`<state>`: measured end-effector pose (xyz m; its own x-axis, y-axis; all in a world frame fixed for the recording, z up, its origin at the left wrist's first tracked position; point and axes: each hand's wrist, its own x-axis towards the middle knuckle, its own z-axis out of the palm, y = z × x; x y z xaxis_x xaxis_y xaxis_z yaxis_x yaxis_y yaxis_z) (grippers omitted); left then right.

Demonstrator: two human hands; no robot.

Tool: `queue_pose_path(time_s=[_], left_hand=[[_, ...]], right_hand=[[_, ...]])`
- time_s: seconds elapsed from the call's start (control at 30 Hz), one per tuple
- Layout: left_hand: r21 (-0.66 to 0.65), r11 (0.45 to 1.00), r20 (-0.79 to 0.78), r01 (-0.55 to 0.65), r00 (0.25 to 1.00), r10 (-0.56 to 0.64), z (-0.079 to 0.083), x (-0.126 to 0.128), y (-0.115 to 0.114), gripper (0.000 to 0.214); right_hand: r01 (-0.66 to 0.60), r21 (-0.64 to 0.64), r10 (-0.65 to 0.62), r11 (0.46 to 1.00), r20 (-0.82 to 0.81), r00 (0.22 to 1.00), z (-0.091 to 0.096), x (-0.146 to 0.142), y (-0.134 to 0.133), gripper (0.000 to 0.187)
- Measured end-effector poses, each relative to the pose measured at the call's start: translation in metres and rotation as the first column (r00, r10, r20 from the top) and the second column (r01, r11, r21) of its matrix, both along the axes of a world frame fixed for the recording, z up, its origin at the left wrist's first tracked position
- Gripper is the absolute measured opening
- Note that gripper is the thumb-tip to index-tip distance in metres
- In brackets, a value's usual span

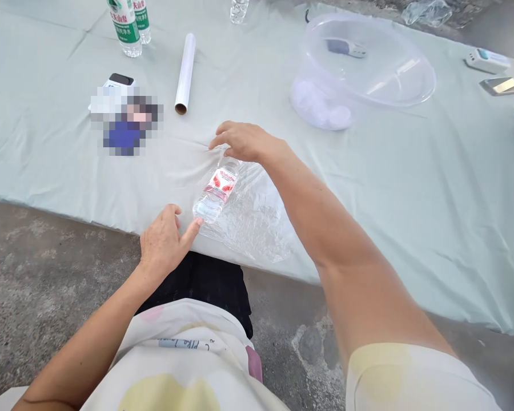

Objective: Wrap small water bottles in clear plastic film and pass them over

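Observation:
A clear water bottle [223, 181] with a red and white label lies on its side near the table's front edge. Under and beside it, thin clear plastic film [265, 220] is spread out in wrinkles. My left hand [163, 237] is at the bottle's base, fingers apart, the thumb tip at or almost at its bottom edge. Over the neck end reaches my right hand [244, 141], its fingers loosely curved and apart. That hand hides the cap, and I cannot tell whether it touches the bottle or film.
A cardboard-cored film roll [185, 74] lies farther back. Two green-labelled bottles [128, 31] stand at the back left, near a white device [119, 83] and a blurred patch. Toward the right are a clear plastic basin [411, 85], a whitish translucent bundle [319, 105] and a phone [502, 86].

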<state>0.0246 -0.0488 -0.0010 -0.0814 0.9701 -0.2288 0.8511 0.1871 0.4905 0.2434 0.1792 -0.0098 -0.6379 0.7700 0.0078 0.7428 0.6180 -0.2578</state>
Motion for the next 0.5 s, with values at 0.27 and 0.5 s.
queue_pose_path(time_s=[0.27,0.5], left_hand=[[0.18,0.983,0.052,0.023,0.998,-0.033,-0.018,0.009,-0.008,0.017],[0.559,0.829,0.13,0.017,0.986,-0.107,-0.039,0.013,-0.013,0.018]], right_hand=[[0.059,-0.086,-0.075,0.995,-0.191,0.979,-0.005,-0.011,0.001,0.017],[0.144,0.0,-0.138,0.99,-0.303,0.943,0.009,0.023,-0.05,0.024]])
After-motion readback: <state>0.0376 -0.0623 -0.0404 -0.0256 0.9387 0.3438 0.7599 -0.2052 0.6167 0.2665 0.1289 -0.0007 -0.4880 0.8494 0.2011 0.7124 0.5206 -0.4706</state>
